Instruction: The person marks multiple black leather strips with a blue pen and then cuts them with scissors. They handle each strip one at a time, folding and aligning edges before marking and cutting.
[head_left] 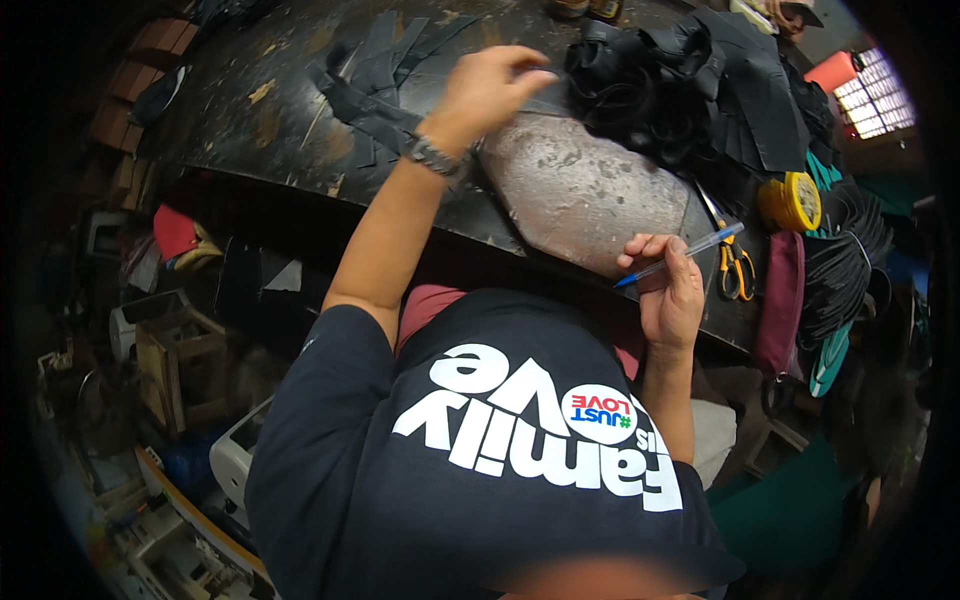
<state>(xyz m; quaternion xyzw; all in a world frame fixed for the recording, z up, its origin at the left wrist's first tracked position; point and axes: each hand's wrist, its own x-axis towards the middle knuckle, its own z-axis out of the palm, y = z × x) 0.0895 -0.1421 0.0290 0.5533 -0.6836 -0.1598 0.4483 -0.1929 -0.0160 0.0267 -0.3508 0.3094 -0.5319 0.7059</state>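
- A wooden crate (180,365) stands on the floor far to the left of the grey stone slab (585,185), below the edge of the dark workbench (250,110).
- Flat black strips (375,90) lie fanned on the workbench, to the left of the slab and just beyond the raised hand.
- The left hand (485,92) is lifted over the slab's upper left corner, a wristwatch (433,157) on its wrist; thumb and fingertips are drawn together as in a pinch, but whether they grip anything I cannot tell.
- The slab itself is pale, worn and speckled, set on the bench in front of the person's dark shirt.
- A heap of black material pieces (665,85) sits at the slab's upper right, touching or overlapping its far edge.
- The right hand (668,290) is at the slab's near right corner, fingers curled closed around a clear pen (685,252) with a blue tip; the pen slants across the corner, its upper end pointing right.
- Yellow-handled scissors (735,262) lie just right of the slab, next to the pen's upper end.
- A yellow tape roll (790,200) rests farther right of the slab, above a dark red pouch (782,300).
- Coiled black cord (845,265) lies farthest right.
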